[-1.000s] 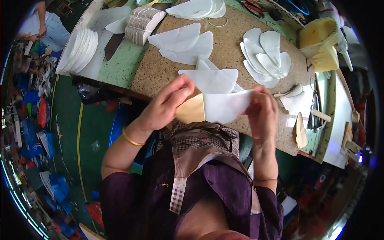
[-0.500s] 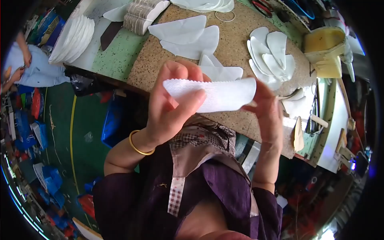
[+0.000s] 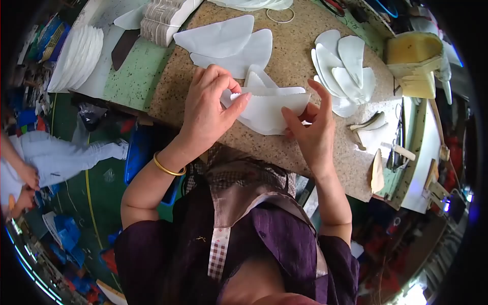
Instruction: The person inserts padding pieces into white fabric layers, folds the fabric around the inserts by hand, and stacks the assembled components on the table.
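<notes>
My left hand, with a gold bangle at the wrist, pinches the left end of a white cut piece between thumb and fingers. A jagged, zigzag-cut edge shows beside that thumb. At the piece's right end, my right hand has its thumb on top and fingers partly hidden behind, the index finger raised. The piece lies low over the speckled work board. Whether it is one layer or two, I cannot tell. Just behind it are smaller white pieces, and further back overlapping large white pieces.
A fan of white pieces lies to the right, near a yellowish container. At the left stand a white stack and a tied bundle. A hammer-like tool lies right. Another person's legs show at left.
Both hands have lowered the white piece toward the board, and it now lies flatter. My right index finger has lifted. The other person has shifted at the left.
</notes>
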`<state>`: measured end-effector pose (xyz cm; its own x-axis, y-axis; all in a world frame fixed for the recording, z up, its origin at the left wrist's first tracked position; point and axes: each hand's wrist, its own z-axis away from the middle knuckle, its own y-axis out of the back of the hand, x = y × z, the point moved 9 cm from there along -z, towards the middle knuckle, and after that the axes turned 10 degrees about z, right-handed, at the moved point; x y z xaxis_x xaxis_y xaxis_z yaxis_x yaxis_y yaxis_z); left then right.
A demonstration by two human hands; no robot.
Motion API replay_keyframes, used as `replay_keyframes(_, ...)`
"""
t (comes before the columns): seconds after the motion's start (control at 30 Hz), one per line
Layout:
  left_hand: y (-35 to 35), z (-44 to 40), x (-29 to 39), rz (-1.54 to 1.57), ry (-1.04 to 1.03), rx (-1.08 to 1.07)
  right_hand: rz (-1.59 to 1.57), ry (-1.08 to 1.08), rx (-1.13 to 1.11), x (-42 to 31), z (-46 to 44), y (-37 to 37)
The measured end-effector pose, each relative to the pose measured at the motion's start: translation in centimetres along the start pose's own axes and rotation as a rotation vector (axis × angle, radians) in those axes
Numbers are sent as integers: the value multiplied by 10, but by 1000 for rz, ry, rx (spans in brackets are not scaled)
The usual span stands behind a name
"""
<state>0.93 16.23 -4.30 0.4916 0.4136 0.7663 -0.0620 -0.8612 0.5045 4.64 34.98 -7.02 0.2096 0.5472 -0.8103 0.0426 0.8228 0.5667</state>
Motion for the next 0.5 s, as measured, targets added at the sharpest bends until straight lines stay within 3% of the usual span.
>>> replay_keyframes(0.1, -4, 1, -7, -10, 19, -25, 88, 61, 10, -1, 0, -5)
replay_keyframes(0.2, -9, 5, -11, -103, 5, -47, 375, 219, 17, -10, -1, -9)
replay_keyframes(0.3, -7, 7, -9, -206, -12, 4, 642, 228, -5, -20, 0, -14)
replay_keyframes(0.4, 14, 10, -12, -216, 46, 71, 531, 271, 20, -22, 1, -10)
replay_keyframes(0.5, 36, 38, -6, 239, 102, 288, -167, 152, 124, -19, 10, 13)
